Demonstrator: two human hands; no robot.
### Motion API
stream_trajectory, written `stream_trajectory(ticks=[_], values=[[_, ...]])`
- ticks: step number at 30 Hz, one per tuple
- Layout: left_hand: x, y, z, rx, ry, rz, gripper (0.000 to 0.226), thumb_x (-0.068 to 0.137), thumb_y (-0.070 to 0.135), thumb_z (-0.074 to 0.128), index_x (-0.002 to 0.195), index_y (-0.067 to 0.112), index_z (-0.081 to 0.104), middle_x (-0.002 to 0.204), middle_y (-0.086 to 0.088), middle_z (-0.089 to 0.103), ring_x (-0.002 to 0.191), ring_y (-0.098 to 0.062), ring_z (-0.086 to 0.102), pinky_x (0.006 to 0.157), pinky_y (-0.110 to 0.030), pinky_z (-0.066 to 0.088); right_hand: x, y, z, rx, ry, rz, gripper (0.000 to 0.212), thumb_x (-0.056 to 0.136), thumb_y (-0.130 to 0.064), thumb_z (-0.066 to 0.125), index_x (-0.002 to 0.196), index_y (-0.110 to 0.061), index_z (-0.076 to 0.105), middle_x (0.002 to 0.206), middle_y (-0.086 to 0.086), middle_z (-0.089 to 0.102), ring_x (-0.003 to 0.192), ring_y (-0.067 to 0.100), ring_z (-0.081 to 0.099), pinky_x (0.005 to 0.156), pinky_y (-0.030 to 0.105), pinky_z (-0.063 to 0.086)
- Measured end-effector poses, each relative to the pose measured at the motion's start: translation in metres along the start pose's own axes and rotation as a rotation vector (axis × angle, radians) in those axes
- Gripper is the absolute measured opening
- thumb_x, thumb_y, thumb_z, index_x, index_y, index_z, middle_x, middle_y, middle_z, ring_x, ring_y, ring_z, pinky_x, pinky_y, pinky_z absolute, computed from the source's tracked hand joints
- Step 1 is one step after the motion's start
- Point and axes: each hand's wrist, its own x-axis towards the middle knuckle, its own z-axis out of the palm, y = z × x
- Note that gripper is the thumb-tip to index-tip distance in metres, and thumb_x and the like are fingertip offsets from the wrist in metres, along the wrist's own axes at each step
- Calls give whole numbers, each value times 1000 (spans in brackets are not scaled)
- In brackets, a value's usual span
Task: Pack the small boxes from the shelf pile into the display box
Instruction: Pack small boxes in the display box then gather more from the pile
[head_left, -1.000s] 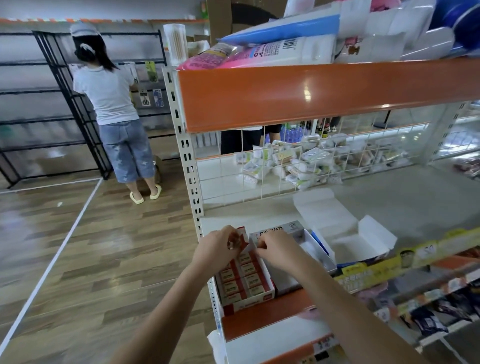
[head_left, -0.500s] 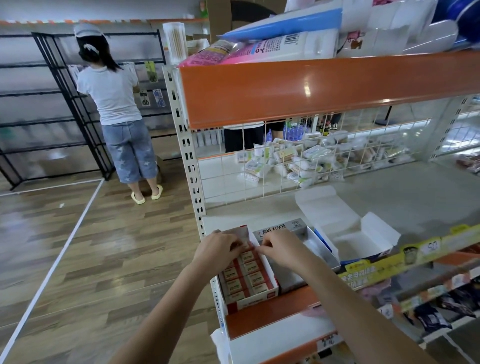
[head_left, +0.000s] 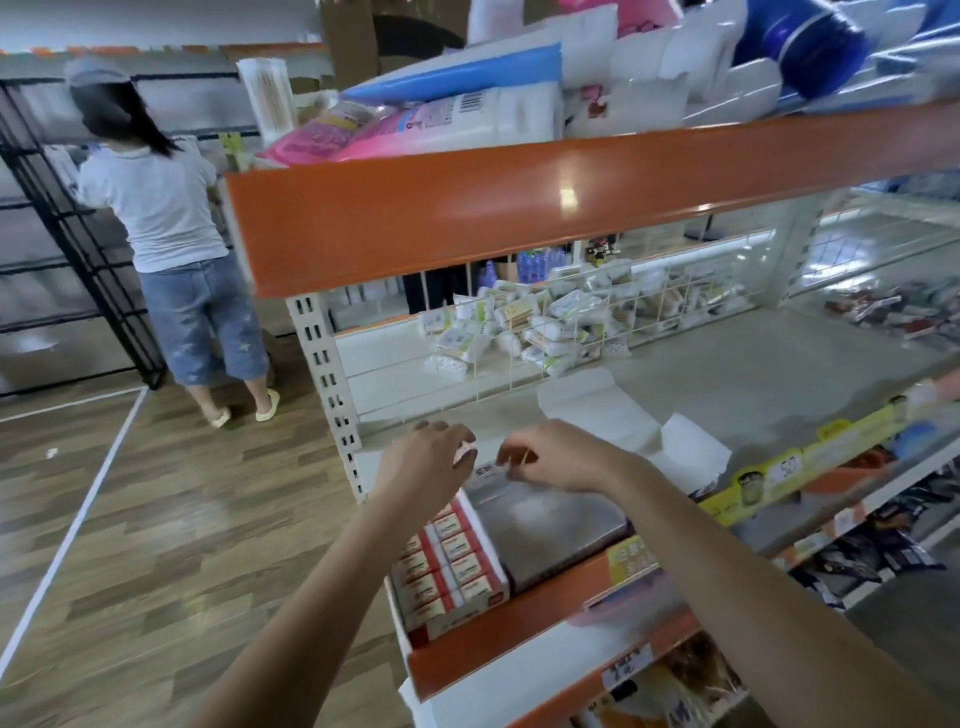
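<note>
hands (head_left: 488, 460): two are reaching over the shelf (head_left: 727, 384)
display boxes (head_left: 498, 577): three are sitting there, one filled, two open
small boxes (head_left: 447, 564): two rows are showing; exact count unclear
other person (head_left: 166, 218): one is standing

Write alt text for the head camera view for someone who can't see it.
Two bare hands, the left hand and right hand, with fingers curled, work at the back end of a display box filled with small red and white boxes on a shop shelf. An open white carton lies behind; another person stands left.
</note>
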Motion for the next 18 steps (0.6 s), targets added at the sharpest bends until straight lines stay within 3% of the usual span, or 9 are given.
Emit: stream_trajectory(ticks=[4, 9, 14, 18], values=[[41, 57, -2, 79, -55, 144, 35, 98, 40, 36, 127, 26, 49, 126, 2, 56, 113, -21, 53, 87, -34, 47, -14, 47, -33, -152, 141, 81, 30, 91, -24, 59, 120, -16, 59, 121, 4, 58, 106, 19, 55, 87, 29, 43], [88, 153, 25, 179, -190, 294, 41, 97, 43, 38, 130, 22, 46, 129, -4, 51, 118, -25, 47, 92, -37, 40, -58, 132, -59, -317, 200, 293, 41, 94, -27, 54, 132, -16, 46, 137, 6, 44, 127, 23, 39, 102, 34, 36], [124, 267, 61, 188, -292, 388, 45, 93, 50, 41, 129, 24, 47, 128, -7, 51, 117, -27, 48, 89, -37, 39, -123, 219, -93, -450, 204, 434, 47, 94, -32, 50, 137, -15, 40, 136, 11, 42, 125, 29, 41, 101, 37, 37], [145, 357, 82, 151, -294, 445, 44, 93, 48, 43, 128, 23, 48, 130, -8, 49, 120, -29, 44, 94, -38, 35, -179, 286, -123, -421, 270, 506, 46, 92, -30, 52, 134, -14, 43, 131, 13, 47, 121, 31, 45, 97, 40, 41]])
